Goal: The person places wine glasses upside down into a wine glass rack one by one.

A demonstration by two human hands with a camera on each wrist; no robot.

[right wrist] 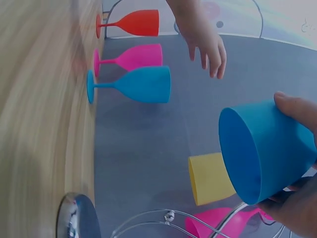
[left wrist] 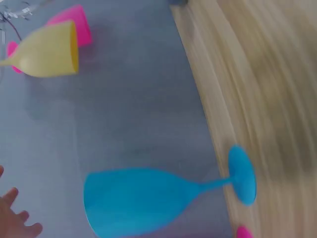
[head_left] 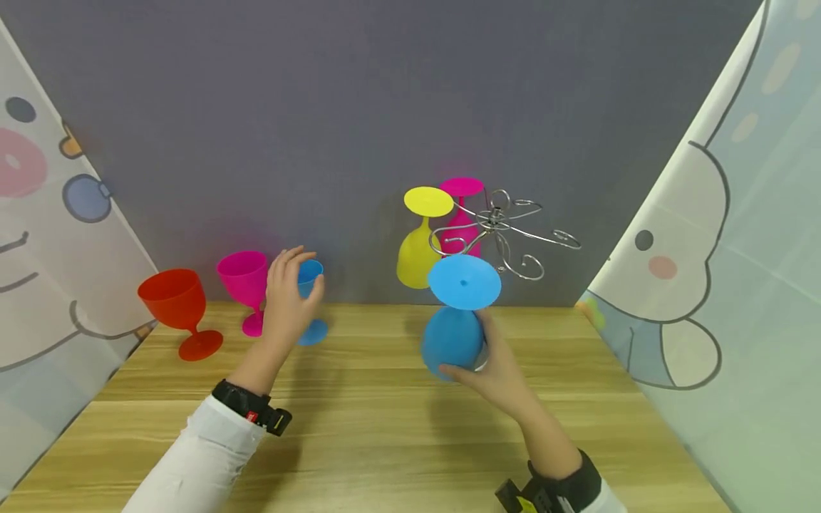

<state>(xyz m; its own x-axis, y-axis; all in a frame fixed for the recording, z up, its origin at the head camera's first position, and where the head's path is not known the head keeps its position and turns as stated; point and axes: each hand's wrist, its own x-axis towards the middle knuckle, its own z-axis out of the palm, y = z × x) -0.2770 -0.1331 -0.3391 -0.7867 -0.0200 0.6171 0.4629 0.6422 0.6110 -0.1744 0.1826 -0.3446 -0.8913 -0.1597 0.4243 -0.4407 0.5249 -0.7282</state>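
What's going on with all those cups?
A person's right hand is holding a blue cup upside down beside a wire rack. A yellow cup and a pink cup hang upside down there. The left hand is close to another blue cup, but not touching it. That one stands upright on the table, in a row with a second pink cup and a red cup.

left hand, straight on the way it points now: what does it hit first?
Probably the grey backdrop: in the right wrist view, the left hand sits higher above the table than the upright blue goblet. Depth is unclear, so brushing that goblet can't be ruled out.
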